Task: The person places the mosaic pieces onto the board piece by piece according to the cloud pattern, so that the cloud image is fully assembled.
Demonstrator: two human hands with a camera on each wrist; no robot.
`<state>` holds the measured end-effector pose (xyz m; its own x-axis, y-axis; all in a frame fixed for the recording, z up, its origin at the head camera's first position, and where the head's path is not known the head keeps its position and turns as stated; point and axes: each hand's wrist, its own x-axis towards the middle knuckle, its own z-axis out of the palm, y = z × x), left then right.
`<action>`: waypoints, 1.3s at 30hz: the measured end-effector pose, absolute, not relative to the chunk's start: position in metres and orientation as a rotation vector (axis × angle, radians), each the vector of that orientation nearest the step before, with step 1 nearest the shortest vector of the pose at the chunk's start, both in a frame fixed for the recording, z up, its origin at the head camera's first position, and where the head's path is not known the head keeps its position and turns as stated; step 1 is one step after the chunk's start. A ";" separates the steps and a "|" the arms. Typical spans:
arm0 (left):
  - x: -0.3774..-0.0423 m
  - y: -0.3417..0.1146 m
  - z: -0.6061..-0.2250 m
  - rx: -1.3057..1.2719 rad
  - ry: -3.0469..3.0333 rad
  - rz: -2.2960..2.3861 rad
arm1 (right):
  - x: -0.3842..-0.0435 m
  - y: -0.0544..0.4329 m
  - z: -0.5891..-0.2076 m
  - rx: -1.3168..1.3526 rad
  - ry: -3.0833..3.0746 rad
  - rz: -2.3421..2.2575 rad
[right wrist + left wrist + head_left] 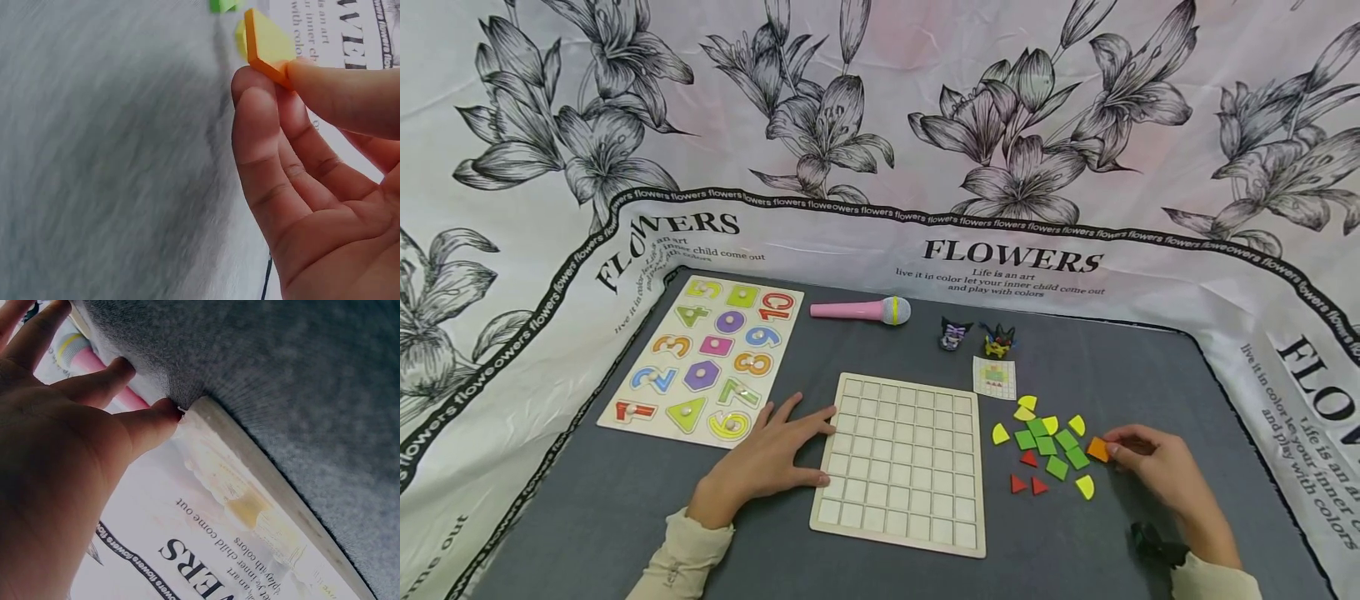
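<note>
My right hand (1157, 467) pinches an orange square tile (1098, 449) between thumb and fingers; the right wrist view shows the tile (269, 47) tilted in the fingertips. Left of it lie loose tiles: green squares (1057, 467), yellow quarter-rounds (1085, 487) and red triangles (1039, 486). With fingers spread, my left hand (767, 458) touches the left edge of a pale wooden grid board (877, 470), whose squares hold no tiles. A small pattern card (994, 378) with coloured shapes lies beyond the board's far right corner.
A number-and-shape puzzle board (700, 362) lies at the left, close to my left hand. Along the back are a pink toy microphone (857, 311) and two small figurines, one purple and black (953, 334), one yellow and black (998, 341). A flowered cloth (820, 167) hangs behind the grey table.
</note>
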<state>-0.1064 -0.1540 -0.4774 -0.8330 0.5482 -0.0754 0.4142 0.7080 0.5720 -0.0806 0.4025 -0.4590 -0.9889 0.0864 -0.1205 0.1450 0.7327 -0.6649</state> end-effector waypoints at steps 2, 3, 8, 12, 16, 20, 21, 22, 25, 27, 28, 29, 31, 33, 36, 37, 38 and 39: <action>-0.106 -0.153 -0.477 0.765 2.673 0.811 | -0.082 0.401 -0.457 0.197 2.819 -1.168; -0.107 -0.153 -0.478 0.764 2.672 0.810 | -0.082 0.399 -0.456 0.197 2.803 -1.203; -0.107 -0.153 -0.477 0.763 2.674 0.795 | -0.090 0.383 -0.453 0.120 2.780 -1.328; -0.107 -0.155 -0.476 0.760 2.677 0.786 | -0.099 0.364 -0.450 0.049 2.763 -1.386; -0.107 -0.155 -0.475 0.768 2.682 0.789 | -0.108 0.346 -0.447 0.005 2.737 -1.427; -0.107 -0.155 -0.475 0.780 2.684 0.782 | -0.116 0.329 -0.446 -0.066 2.697 -1.470; -0.107 -0.155 -0.475 0.781 2.684 0.782 | -0.118 0.324 -0.446 -0.080 2.682 -1.482; -0.106 -0.155 -0.475 0.781 2.686 0.778 | -0.120 0.319 -0.446 -0.100 2.672 -1.485; -0.105 -0.155 -0.476 0.780 2.689 0.764 | -0.126 0.302 -0.446 -0.140 2.645 -1.502; -0.104 -0.155 -0.476 0.785 2.693 0.761 | -0.130 0.289 -0.447 -0.163 2.609 -1.531; -0.104 -0.155 -0.477 0.786 2.693 0.760 | -0.133 0.282 -0.447 -0.181 2.598 -1.541; -0.104 -0.155 -0.477 0.790 2.694 0.761 | -0.135 0.276 -0.448 -0.196 2.582 -1.556; -0.103 -0.155 -0.477 0.801 2.698 0.756 | -0.140 0.264 -0.450 -0.239 2.563 -1.572; -0.103 -0.155 -0.477 0.806 2.703 0.752 | -0.145 0.253 -0.453 -0.285 2.554 -1.577; -0.102 -0.155 -0.478 0.814 2.714 0.739 | -0.152 0.237 -0.458 -0.355 2.553 -1.557; -0.102 -0.155 -0.478 0.815 2.717 0.740 | -0.154 0.231 -0.459 -0.369 2.550 -1.549; -0.102 -0.155 -0.478 0.816 2.720 0.740 | -0.155 0.225 -0.460 -0.376 2.542 -1.550; -0.102 -0.155 -0.479 0.819 2.722 0.738 | -0.157 0.219 -0.462 -0.382 2.534 -1.545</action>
<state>-0.1021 -0.1552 -0.4786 -0.8253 0.5625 -0.0495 0.4605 0.7212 0.5175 -0.1568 0.2194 -0.4618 -0.9564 -0.2920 0.0048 -0.1380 0.4374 -0.8886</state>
